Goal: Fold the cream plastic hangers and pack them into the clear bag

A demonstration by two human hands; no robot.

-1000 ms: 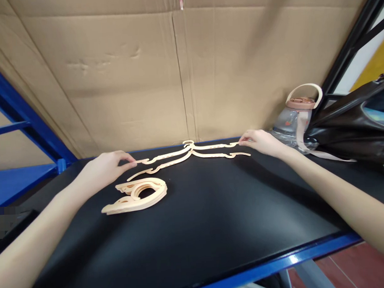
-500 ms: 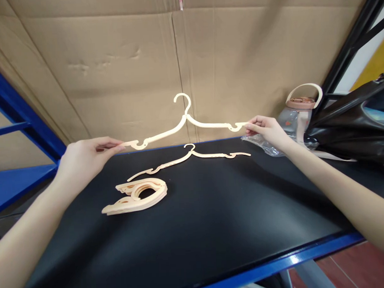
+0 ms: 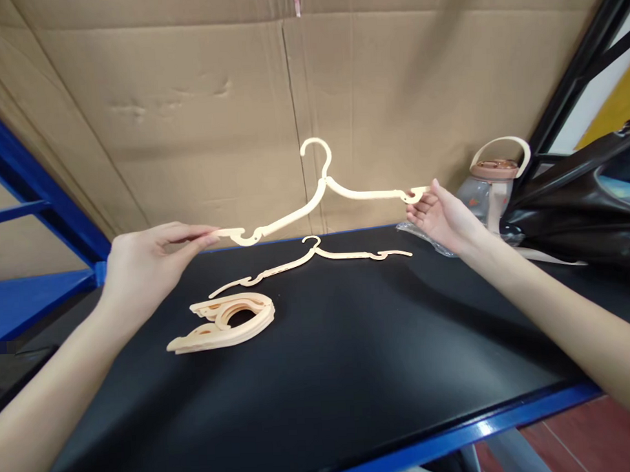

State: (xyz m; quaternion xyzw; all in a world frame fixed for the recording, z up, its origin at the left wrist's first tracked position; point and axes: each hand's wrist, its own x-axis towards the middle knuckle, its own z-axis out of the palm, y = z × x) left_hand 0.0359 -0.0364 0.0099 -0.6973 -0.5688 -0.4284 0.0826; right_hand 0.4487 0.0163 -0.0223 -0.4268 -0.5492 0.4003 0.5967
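A cream plastic hanger [image 3: 313, 195] hangs in the air above the black tabletop [image 3: 351, 372], hook up and tilted with its right end higher. My left hand [image 3: 145, 266] pinches its left tip and my right hand [image 3: 441, 214] holds its right tip. Under it, flat on the table, lies a second hanger of the same kind [image 3: 316, 256]. A stack of folded cream hangers [image 3: 225, 322] rests on the table just below my left hand.
Brown cardboard [image 3: 290, 106] forms the back wall. At the right stand a clear water bottle with a pink lid [image 3: 486, 189], a crumpled clear plastic bag [image 3: 423, 235] and a black bag [image 3: 577, 213]. Blue shelf rails [image 3: 29, 198] run at the left and along the front edge.
Both hands lifted one hanger off the table into the air. Since half a second ago it has shifted right and tilted, its right end rising.
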